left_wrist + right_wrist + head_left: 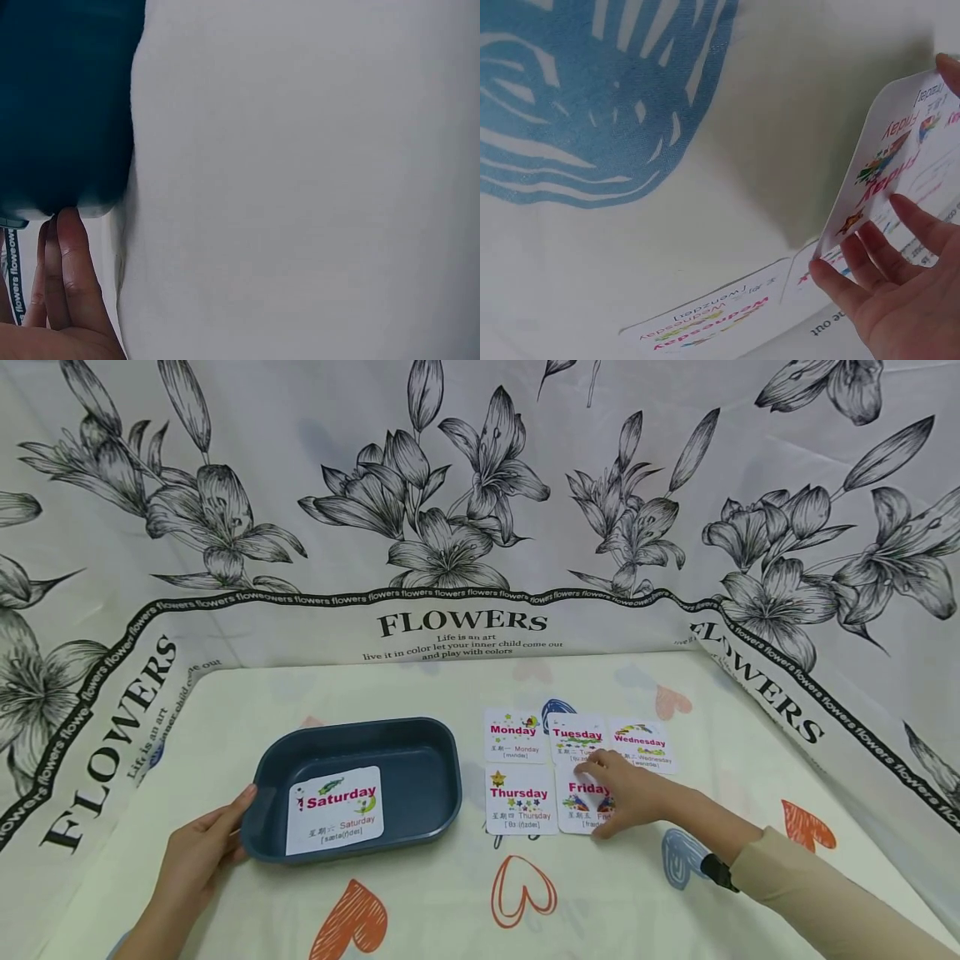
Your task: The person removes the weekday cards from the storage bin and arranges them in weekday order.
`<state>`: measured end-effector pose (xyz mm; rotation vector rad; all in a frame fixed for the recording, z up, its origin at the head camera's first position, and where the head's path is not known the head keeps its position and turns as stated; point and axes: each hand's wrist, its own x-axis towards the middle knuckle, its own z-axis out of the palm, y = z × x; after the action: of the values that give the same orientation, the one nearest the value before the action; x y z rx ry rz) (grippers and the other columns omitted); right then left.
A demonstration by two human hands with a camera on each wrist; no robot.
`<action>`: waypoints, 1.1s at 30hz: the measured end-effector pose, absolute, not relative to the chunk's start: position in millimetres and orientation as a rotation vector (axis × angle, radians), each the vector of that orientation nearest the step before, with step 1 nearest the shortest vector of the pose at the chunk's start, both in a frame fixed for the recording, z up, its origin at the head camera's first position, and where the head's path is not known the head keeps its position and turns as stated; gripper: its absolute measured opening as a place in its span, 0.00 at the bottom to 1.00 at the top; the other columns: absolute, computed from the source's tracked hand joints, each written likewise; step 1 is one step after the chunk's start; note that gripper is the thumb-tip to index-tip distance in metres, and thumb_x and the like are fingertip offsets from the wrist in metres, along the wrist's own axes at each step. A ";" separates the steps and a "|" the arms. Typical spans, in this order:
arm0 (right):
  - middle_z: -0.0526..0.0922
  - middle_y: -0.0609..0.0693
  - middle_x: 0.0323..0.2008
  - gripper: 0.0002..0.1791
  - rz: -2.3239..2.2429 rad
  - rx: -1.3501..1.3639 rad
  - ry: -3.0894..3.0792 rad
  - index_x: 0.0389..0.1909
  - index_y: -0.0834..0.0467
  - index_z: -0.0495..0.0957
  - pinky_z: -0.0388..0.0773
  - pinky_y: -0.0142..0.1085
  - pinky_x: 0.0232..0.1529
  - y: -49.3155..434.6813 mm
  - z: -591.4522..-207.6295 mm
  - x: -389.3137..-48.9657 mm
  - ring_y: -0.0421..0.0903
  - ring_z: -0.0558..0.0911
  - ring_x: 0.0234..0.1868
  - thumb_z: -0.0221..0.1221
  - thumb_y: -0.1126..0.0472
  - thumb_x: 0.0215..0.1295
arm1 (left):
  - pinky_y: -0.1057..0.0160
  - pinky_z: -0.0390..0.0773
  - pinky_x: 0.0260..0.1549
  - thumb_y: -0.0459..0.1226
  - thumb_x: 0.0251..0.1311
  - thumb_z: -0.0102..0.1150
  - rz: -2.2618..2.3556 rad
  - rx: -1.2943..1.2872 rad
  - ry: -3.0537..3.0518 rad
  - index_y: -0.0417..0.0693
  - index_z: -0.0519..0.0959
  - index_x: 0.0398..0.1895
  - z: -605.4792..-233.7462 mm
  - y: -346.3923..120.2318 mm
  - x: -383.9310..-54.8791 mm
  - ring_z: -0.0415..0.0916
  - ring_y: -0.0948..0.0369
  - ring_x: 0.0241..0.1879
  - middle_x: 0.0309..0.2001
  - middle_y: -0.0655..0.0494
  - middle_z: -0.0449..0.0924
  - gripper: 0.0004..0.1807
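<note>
My left hand is at the left end of a dark blue plastic basin, thumb at the rim. In the left wrist view its extended fingers meet the basin's outer wall. A white Saturday card leans inside the basin. My right hand holds the Friday card between thumb and fingers. The right wrist view shows that card tilted, one edge raised off the cloth. Right around it lie the Thursday card, the Monday card, the Tuesday card and the Wednesday card.
A pale tablecloth printed with hearts covers the table. Behind and at both sides hangs a white curtain with black flower drawings. A black band sits at my right sleeve.
</note>
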<state>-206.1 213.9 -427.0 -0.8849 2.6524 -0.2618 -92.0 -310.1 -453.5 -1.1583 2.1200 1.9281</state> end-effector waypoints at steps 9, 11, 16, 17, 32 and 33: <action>0.65 0.53 0.56 0.45 -0.244 -0.887 2.650 0.59 0.52 0.67 0.75 0.41 0.44 213.8 -428.7 -206.3 0.46 0.67 0.46 0.72 0.41 0.37 | 0.68 0.76 0.19 0.61 0.45 0.62 1.910 -1.178 2.138 0.31 0.66 0.59 -453.5 -309.4 -92.7 0.77 0.70 0.22 0.19 0.68 0.77 0.48; 0.65 0.54 0.56 0.45 -0.223 -0.903 2.658 0.58 0.52 0.68 0.75 0.40 0.43 213.5 -426.7 -206.6 0.45 0.68 0.45 0.71 0.41 0.37 | 0.68 0.76 0.19 0.61 0.45 0.62 1.902 -1.183 2.141 0.32 0.67 0.58 -453.3 -309.3 -92.9 0.77 0.69 0.21 0.19 0.68 0.77 0.48; 0.68 0.53 0.53 0.42 -0.196 -0.905 2.672 0.56 0.53 0.70 0.73 0.35 0.37 214.0 -416.5 -210.2 0.42 0.69 0.40 0.71 0.39 0.38 | 0.68 0.76 0.19 0.61 0.45 0.62 1.888 -1.184 2.153 0.32 0.67 0.58 -453.1 -308.8 -93.0 0.77 0.69 0.21 0.19 0.68 0.78 0.47; 0.69 0.52 0.52 0.41 -0.195 -0.892 2.665 0.55 0.53 0.71 0.72 0.34 0.36 214.3 -414.1 -211.3 0.41 0.69 0.39 0.70 0.39 0.39 | 0.68 0.76 0.19 0.61 0.45 0.62 1.886 -1.185 2.154 0.32 0.67 0.58 -453.1 -308.7 -92.9 0.77 0.69 0.21 0.19 0.68 0.78 0.48; 0.71 0.50 0.43 0.29 -0.159 -0.689 2.533 0.46 0.52 0.74 0.68 0.41 0.40 220.6 -400.1 -222.1 0.45 0.69 0.41 0.67 0.41 0.45 | 0.68 0.76 0.19 0.61 0.44 0.63 1.920 -1.191 2.130 0.38 0.74 0.49 -453.7 -309.7 -92.9 0.77 0.69 0.21 0.18 0.67 0.78 0.39; 0.71 0.50 0.43 0.29 -0.159 -0.685 2.526 0.46 0.52 0.74 0.68 0.41 0.40 220.8 -399.5 -221.9 0.45 0.69 0.41 0.67 0.42 0.46 | 0.68 0.76 0.19 0.61 0.44 0.63 1.917 -1.186 2.132 0.37 0.73 0.51 -453.8 -309.9 -93.0 0.77 0.69 0.21 0.19 0.67 0.78 0.41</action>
<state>-221.9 220.8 -399.5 -0.6848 2.5260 -0.1588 -93.0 -309.9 -453.8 -1.1860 2.1316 1.9175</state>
